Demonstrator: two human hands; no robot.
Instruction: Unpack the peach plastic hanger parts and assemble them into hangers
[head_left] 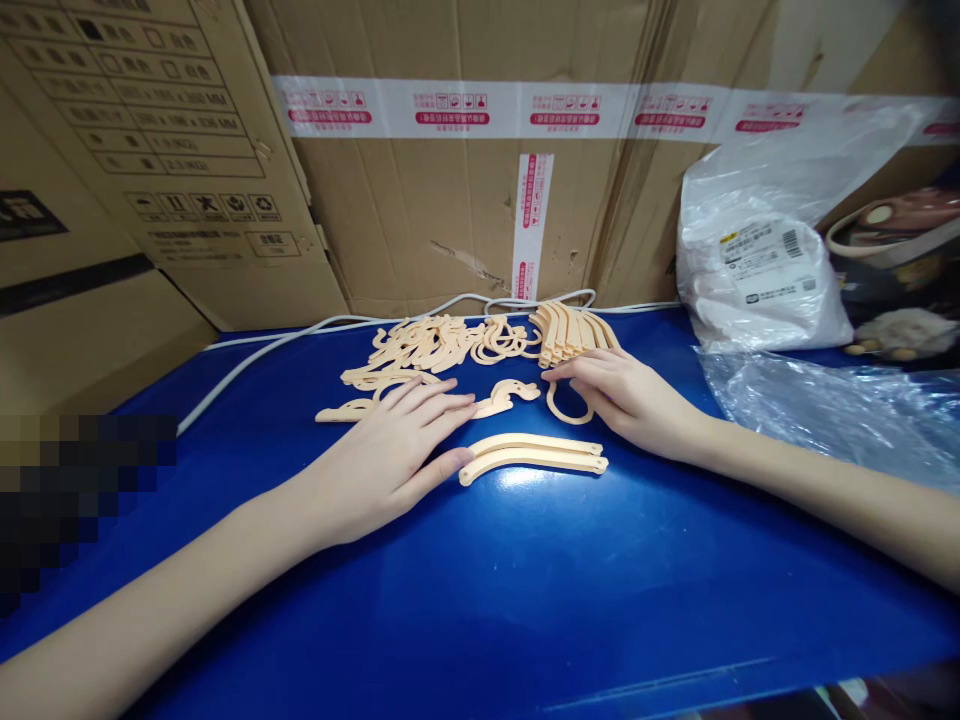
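Observation:
My left hand (405, 450) lies nearly flat with its fingers apart, reaching over some flat cream-coloured pieces. Part of a long straight-edged piece (341, 412) shows to its left, and a wavy piece (511, 396) extends beyond its fingertips. The left thumb is at the end of two long curved strips (536, 455), which lie side by side. My right hand (611, 390) has its fingers bent and closed at the upper end of a curved hook piece (568, 416). The hand covers part of this hook, whose lower loop is on the blue surface.
Behind my hands sit a loose pile of curled pieces (420, 342) and a row of stacked curved strips (574, 330). A white cable (277, 350) runs along the cardboard boxes (420, 200). At right are a white plastic bag (765, 270) and clear plastic film (802, 415).

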